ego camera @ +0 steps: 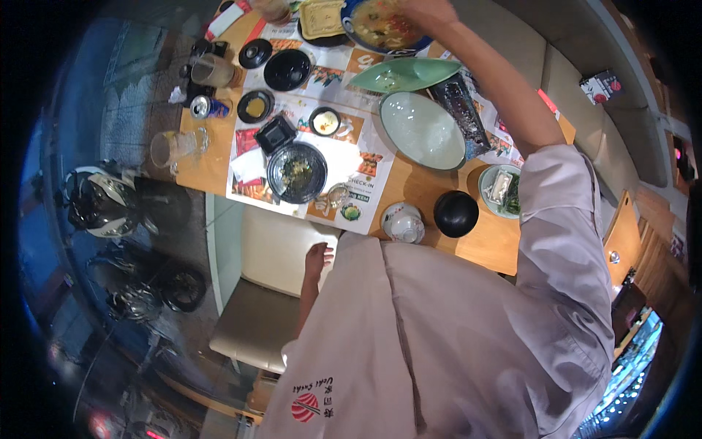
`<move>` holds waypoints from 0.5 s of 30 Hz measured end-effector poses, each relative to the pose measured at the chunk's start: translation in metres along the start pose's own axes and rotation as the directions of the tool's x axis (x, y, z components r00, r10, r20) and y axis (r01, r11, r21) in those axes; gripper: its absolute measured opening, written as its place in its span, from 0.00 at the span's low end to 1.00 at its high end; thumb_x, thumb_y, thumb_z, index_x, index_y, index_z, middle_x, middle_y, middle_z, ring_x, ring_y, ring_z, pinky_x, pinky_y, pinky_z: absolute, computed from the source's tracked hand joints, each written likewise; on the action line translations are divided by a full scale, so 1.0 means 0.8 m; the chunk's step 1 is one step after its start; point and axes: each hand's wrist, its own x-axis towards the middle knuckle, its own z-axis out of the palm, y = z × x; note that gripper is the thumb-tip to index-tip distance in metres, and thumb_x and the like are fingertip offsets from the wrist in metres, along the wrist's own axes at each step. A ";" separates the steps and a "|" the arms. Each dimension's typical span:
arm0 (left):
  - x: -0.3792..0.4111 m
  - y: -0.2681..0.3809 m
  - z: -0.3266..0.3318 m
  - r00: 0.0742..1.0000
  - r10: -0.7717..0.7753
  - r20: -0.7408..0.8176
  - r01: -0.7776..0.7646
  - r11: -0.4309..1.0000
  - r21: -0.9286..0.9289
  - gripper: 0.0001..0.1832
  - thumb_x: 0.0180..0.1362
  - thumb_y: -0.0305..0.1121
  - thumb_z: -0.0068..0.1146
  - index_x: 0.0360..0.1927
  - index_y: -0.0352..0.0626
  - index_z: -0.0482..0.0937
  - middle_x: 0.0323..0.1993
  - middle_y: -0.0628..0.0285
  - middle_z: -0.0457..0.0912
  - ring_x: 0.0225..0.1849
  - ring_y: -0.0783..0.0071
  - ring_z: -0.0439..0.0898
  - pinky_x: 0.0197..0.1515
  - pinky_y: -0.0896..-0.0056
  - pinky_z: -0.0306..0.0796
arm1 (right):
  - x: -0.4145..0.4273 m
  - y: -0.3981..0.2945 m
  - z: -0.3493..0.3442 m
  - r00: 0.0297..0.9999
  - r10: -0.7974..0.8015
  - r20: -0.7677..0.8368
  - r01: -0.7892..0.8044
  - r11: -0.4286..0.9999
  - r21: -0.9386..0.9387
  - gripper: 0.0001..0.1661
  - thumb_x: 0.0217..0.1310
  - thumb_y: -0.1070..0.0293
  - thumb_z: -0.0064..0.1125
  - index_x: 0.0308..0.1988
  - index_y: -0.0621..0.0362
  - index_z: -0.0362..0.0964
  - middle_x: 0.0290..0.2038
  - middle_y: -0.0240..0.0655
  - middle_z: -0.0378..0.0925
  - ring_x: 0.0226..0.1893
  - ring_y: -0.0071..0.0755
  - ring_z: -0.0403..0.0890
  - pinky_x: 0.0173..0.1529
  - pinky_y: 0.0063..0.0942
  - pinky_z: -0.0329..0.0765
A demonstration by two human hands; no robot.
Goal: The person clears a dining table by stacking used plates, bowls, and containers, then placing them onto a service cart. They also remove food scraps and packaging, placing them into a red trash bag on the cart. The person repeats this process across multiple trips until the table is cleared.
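My right hand reaches to the far side of the table, over the right side of a large blue-rimmed bowl with soup leftovers. The top edge of the picture cuts off part of this hand, so its grip is unclear. Below the bowl lie a green leaf-shaped dish, an oval pale dish and a dark rectangular plate. My left hand hangs low beside my apron, in front of a cream chair. Its fingers are loosely bent and hold nothing.
On the wooden table stand a black plate with scraps, an upturned-looking black bowl, a patterned white bowl, a can and glasses. A bench runs along the right; glass separates motorbikes at left.
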 end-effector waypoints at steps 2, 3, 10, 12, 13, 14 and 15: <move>0.015 -0.001 -0.008 1.000 -0.012 0.013 0.011 0.999 0.036 0.16 0.64 0.42 0.46 0.48 0.44 0.73 0.37 0.62 0.81 0.31 0.76 0.79 0.31 0.74 0.70 | -0.008 0.005 -0.012 0.962 0.265 -0.060 -0.257 0.960 0.111 0.10 0.52 0.62 0.53 0.32 0.51 0.79 0.32 0.41 0.82 0.35 0.43 0.83 0.35 0.38 0.79; 0.030 0.006 -0.013 0.999 -0.011 0.045 0.009 0.999 0.045 0.16 0.64 0.42 0.46 0.48 0.44 0.73 0.37 0.62 0.81 0.31 0.76 0.79 0.31 0.73 0.71 | -0.019 0.023 -0.015 0.863 0.502 -0.051 -0.486 0.854 0.185 0.12 0.52 0.60 0.55 0.34 0.51 0.79 0.33 0.43 0.82 0.37 0.45 0.83 0.37 0.40 0.79; 0.045 0.043 -0.019 0.998 0.034 0.060 -0.039 0.995 0.093 0.17 0.62 0.43 0.47 0.48 0.44 0.73 0.37 0.63 0.81 0.33 0.75 0.79 0.34 0.72 0.71 | -0.082 -0.045 0.005 0.801 0.585 -0.129 -0.279 0.554 0.784 0.21 0.55 0.56 0.60 0.41 0.62 0.74 0.27 0.39 0.80 0.29 0.29 0.80 0.35 0.25 0.75; 0.042 0.057 -0.020 0.998 0.029 0.053 -0.034 0.993 0.114 0.18 0.60 0.45 0.50 0.47 0.43 0.73 0.37 0.63 0.81 0.32 0.75 0.79 0.34 0.72 0.71 | -0.110 -0.133 -0.009 0.888 0.460 -0.001 -0.229 0.445 0.866 0.17 0.58 0.59 0.58 0.42 0.61 0.73 0.26 0.37 0.78 0.27 0.26 0.78 0.34 0.26 0.73; 0.036 0.066 -0.024 0.996 0.033 0.078 -0.048 0.979 0.198 0.18 0.60 0.45 0.50 0.46 0.42 0.74 0.36 0.63 0.82 0.31 0.75 0.79 0.33 0.72 0.71 | -0.123 -0.171 -0.018 0.917 0.385 0.103 -0.263 0.388 0.884 0.15 0.59 0.61 0.57 0.41 0.61 0.73 0.25 0.36 0.78 0.27 0.24 0.77 0.33 0.26 0.73; 0.030 0.077 -0.029 0.994 0.038 0.104 -0.067 0.957 0.282 0.19 0.59 0.46 0.51 0.44 0.42 0.75 0.35 0.63 0.82 0.30 0.75 0.79 0.32 0.72 0.71 | -0.134 -0.201 -0.007 0.941 0.301 0.158 -0.266 0.364 0.892 0.15 0.60 0.61 0.56 0.42 0.60 0.73 0.25 0.37 0.77 0.26 0.27 0.77 0.33 0.27 0.73; 0.028 0.084 -0.034 0.991 0.042 0.126 -0.086 0.928 0.362 0.19 0.59 0.47 0.51 0.43 0.41 0.76 0.34 0.62 0.82 0.29 0.75 0.79 0.32 0.72 0.71 | -0.141 -0.227 0.003 0.956 0.209 0.207 -0.269 0.339 0.901 0.15 0.60 0.61 0.56 0.42 0.59 0.73 0.25 0.37 0.77 0.25 0.29 0.77 0.33 0.28 0.73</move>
